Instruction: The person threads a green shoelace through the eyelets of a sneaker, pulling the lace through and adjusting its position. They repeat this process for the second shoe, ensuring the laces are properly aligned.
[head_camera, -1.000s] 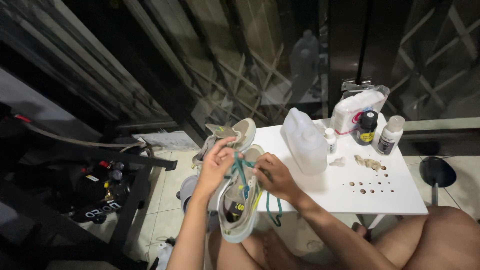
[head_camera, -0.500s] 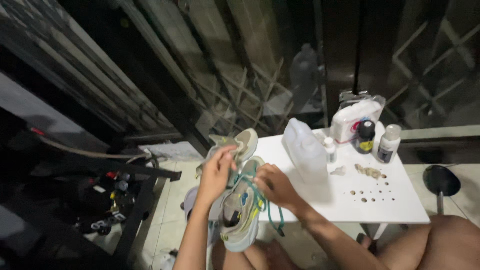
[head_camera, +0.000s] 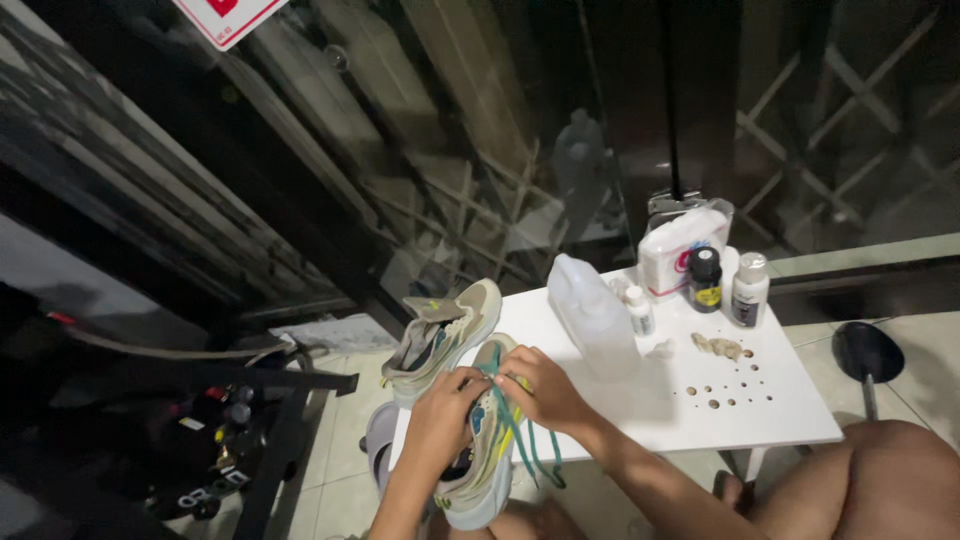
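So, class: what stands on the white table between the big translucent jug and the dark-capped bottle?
In the head view, a small white bottle stands between the jug and the dark-capped bottle on the white table.

Dim room, dark glass wall (head_camera: 560, 130), pale tiled floor (head_camera: 340, 470), white table (head_camera: 770, 410)

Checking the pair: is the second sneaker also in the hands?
No: the second sneaker lies on the white table, while both hands hold the other sneaker.
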